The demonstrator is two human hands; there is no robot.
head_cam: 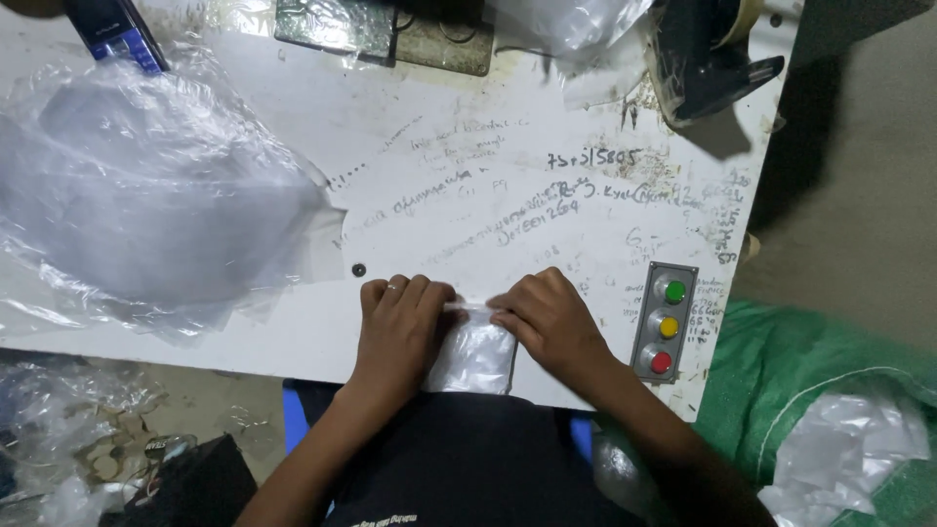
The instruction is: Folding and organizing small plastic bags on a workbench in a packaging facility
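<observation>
We note dim, cool overhead light; glare on the plastic sheeting (146, 185); soft focus; dark corners at right.

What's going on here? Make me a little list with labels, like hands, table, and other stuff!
left hand: left hand presses flat on the small clear plastic packet, a ring on one finger
right hand: right hand pinches the packet's top edge
packet: lies at the near edge of the white table
table: scribbled with pen writing
button box: grey button box with green, yellow and red buttons, right of the hands
left side: heap of clear plastic bags
far right: green sack
</observation>
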